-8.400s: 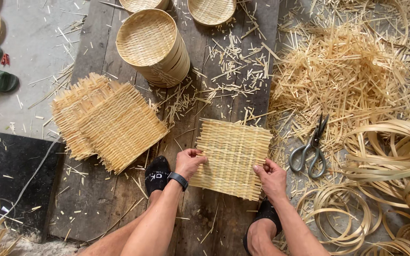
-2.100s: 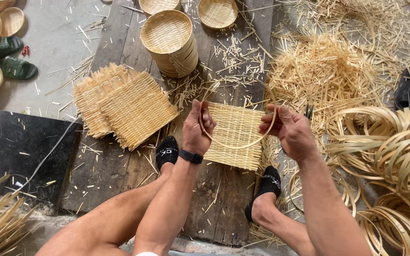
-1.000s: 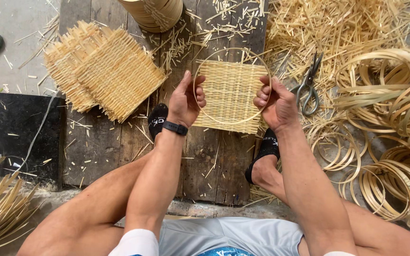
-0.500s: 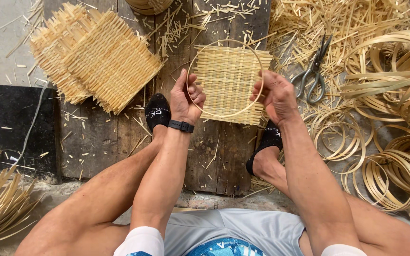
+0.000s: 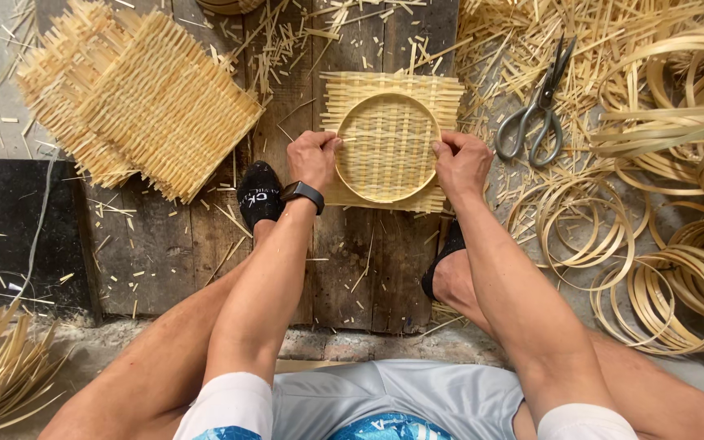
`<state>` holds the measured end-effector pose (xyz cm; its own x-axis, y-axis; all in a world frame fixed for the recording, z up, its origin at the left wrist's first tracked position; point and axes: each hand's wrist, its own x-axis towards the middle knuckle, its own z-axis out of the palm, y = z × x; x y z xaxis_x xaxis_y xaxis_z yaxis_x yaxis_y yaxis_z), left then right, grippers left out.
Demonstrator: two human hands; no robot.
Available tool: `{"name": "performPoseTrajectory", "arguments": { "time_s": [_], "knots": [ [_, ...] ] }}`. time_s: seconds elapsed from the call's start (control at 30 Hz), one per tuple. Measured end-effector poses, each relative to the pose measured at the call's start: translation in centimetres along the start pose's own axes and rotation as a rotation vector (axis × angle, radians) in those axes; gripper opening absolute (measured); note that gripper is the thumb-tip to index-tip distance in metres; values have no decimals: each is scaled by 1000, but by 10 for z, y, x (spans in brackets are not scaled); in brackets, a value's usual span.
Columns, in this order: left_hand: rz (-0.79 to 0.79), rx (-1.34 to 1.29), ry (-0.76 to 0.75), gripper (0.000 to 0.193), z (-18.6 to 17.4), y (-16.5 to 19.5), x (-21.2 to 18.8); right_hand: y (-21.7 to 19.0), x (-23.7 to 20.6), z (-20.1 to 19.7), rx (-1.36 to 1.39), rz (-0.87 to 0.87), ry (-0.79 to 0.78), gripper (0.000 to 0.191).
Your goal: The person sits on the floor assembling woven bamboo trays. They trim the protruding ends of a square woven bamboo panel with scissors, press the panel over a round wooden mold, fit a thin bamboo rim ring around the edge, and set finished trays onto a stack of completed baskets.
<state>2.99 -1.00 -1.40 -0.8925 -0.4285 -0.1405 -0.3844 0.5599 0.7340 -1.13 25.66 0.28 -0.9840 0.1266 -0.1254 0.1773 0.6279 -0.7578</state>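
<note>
In the upper middle of the frame a square woven bamboo mat (image 5: 391, 140) lies flat on the dark wooden boards (image 5: 344, 261). A thin bamboo hoop (image 5: 387, 98) rests on top of it, ringing the middle of the weave. The left hand (image 5: 313, 159) is closed on the hoop's left edge, fingers curled over the rim and pressing down onto the mat; a black wristband (image 5: 302, 192) sits just below it. The right hand (image 5: 461, 163) is clamped on the hoop's right edge in the same way. To the upper left lies a stack of woven mats (image 5: 136, 102). Scissors (image 5: 538, 110) lie to the upper right on loose bamboo scraps (image 5: 499, 41), near coiled bamboo strips (image 5: 678, 269) at the right edge. Two black-socked feet rest on the boards below the hands.
</note>
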Motion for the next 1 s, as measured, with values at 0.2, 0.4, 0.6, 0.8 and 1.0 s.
{"name": "performPoseTrajectory", "arguments": {
  "time_s": [0.2, 0.4, 0.6, 0.8, 1.0],
  "knots": [
    [-118, -34, -83, 18, -2, 1, 8, 7, 0, -1, 64, 126, -94, 17],
    [-171, -4, -160, 17, -8, 5, 16, 11, 8, 1, 46, 167, -125, 17],
    [-214, 14, -156, 18, -9, 6, 16, 17, 13, -2, 42, 154, -158, 19],
    [-307, 7, -152, 16, -4, 10, 16, 11, 17, -4, 15, 196, -162, 18],
    [-327, -99, -196, 13, -10, 10, 17, 7, 19, -5, 48, 253, -210, 19]
  ]
}}
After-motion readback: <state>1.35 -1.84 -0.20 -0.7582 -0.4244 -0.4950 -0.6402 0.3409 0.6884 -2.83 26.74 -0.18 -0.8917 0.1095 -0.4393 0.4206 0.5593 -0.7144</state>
